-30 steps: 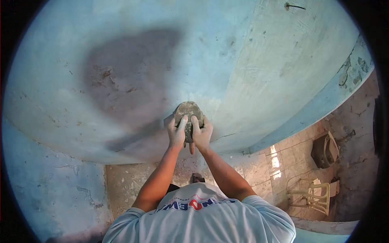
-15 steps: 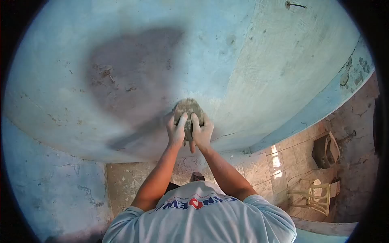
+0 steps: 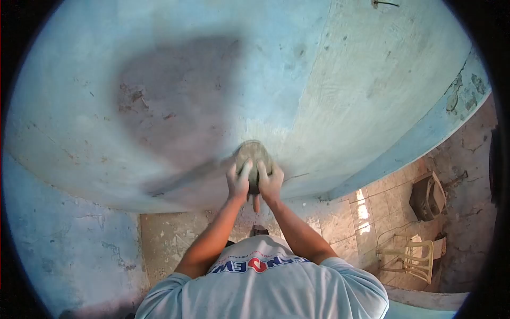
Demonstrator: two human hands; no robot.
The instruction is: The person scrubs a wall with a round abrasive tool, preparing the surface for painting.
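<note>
Both of my hands grip a flat, rounded, dusty tool (image 3: 251,154) that looks like a trowel, pressed close against the blue wall (image 3: 276,69). A thin brownish handle (image 3: 256,203) sticks out below it. My left hand (image 3: 238,183) holds its left side, thumb on the near face. On the right side my right hand (image 3: 271,183) mirrors it, thumb also on the near face. The other fingers of both hands are mostly hidden behind the tool. Pale scuffed marks show on the wall around the tool's top edge.
A paler, scraped-looking wall area (image 3: 366,90) lies to the right. Beyond, on the tiled floor (image 3: 345,228), are an old television-like box (image 3: 427,196) and a plastic chair (image 3: 419,258) on its side. A side wall (image 3: 74,239) stands at left. A metal stub (image 3: 385,3) juts out above.
My two hands and the tool have moved down the wall and slightly to the right. The grip stays about the same.
</note>
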